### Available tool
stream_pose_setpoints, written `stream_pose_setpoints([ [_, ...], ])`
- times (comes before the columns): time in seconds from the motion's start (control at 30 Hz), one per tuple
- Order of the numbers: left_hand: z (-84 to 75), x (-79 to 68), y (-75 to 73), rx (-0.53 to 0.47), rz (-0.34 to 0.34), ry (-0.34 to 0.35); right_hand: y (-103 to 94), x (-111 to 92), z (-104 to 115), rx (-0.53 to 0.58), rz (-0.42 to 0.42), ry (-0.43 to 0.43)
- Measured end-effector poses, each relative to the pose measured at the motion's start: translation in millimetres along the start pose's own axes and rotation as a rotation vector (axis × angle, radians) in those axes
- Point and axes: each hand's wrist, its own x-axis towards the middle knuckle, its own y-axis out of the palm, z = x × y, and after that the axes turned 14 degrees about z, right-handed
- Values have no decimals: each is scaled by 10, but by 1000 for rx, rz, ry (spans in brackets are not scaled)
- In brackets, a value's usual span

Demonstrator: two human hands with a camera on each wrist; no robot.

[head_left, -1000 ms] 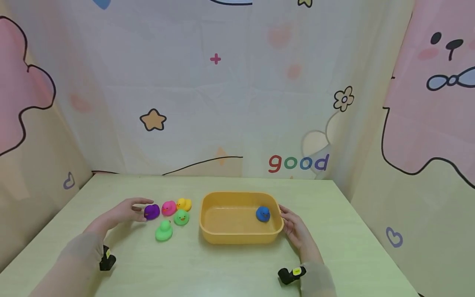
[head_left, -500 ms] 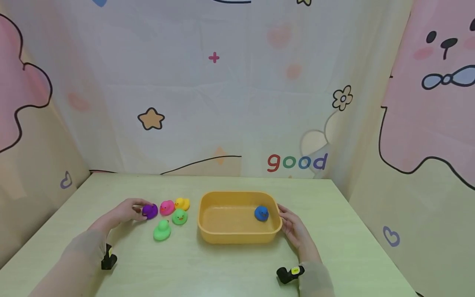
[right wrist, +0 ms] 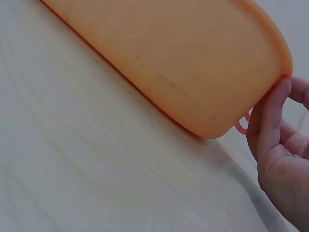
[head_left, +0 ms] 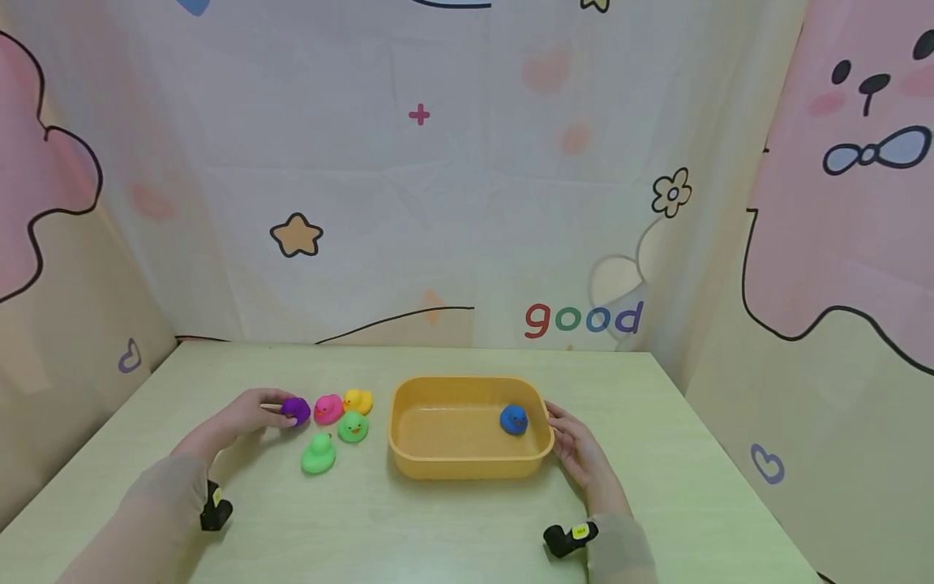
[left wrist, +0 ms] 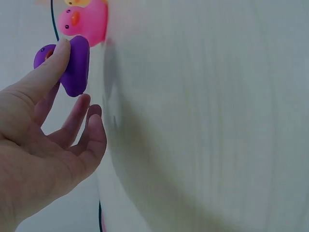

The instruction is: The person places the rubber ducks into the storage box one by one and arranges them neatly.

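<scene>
My left hand (head_left: 251,411) pinches a purple rubber duck (head_left: 296,410) between thumb and fingers. In the left wrist view the purple duck (left wrist: 76,66) is tilted, while the lower fingers curl free of it. Right beside it sit a pink duck (head_left: 328,410) and a yellow duck (head_left: 358,401). Two green ducks, one darker (head_left: 353,427) and one lighter (head_left: 319,454), stand nearer the front. At the right end of a yellow plastic basin (head_left: 467,468), my right hand (head_left: 580,450) holds the rim with bent fingers (right wrist: 273,113). A blue duck (head_left: 514,420) sits inside the basin, toward its right end.
Everything stands on a pale wooden table (head_left: 452,535). A printed cloth backdrop (head_left: 409,203) rises behind the table and along both sides. A black wrist camera (head_left: 216,507) is strapped to each forearm.
My left fingers have closed on the purple duck and tipped it, its face turning toward the hand. My right hand stays at the basin's end. The whole head view has shifted slightly.
</scene>
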Motion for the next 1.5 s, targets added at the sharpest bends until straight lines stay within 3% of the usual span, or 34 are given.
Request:
stream_pose_setpoints([
  [0.13,-42,12,-6,-67,-47,-29,4,-13,5,2,1,4],
  [0.23,-100,14,-10,-181,-69,-28,7,-23,8,3,2,-1],
  [0.43,-208,25,-20,-489,-69,42,13,-36,10,-3,0,-16],
  [0.57,-269,39,-11,-584,-74,69,18,-37,11,-33,3,-26],
  [1.0,-700,124,155,-637,-95,133,20,-20,6,-31,-7,-16],
  [1.23,-880,352,235,-693,-73,150,5,-5,10,-38,-14,-21],
  [1.5,-1150,637,462,-768,-35,166,24,15,-26,-41,-7,-37],
])
